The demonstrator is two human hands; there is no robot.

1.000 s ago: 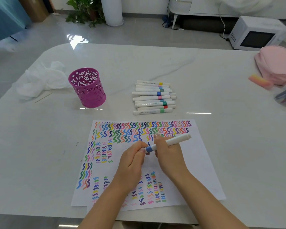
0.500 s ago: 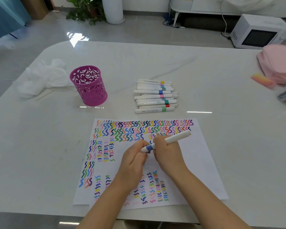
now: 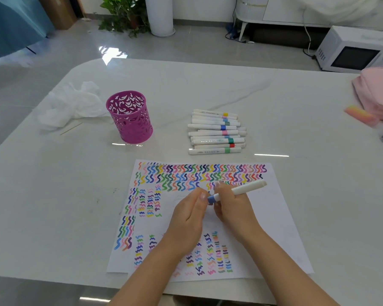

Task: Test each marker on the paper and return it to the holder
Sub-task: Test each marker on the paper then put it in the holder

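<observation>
White marble-look desk (image 3: 296, 129) in a bright room with a glossy floor: a person's two hands meet over a sheet of paper (image 3: 274, 228) crowded with coloured squiggles, working one white marker (image 3: 245, 189). The right hand (image 3: 232, 208) grips the barrel, fingers curled round it, wrist low over the paper and the marker's tail angled up and away to the right. The left hand (image 3: 186, 219), knuckles up, closes thumb and fingertips on the blue-banded cap end (image 3: 212, 198); whether the cap is coming off or going on cannot be told. Either way, the step looks best done with a straight pull or push along the barrel, the right hand holding firm so the tip smears neither fingers nor sheet. Both forearms reach in from the near edge and converge at the middle of the paper. Beyond the paper lies a pile of markers (image 3: 216, 134), and well to its left stands the purple cut-out holder (image 3: 129, 120), with no marker showing above its rim.
</observation>
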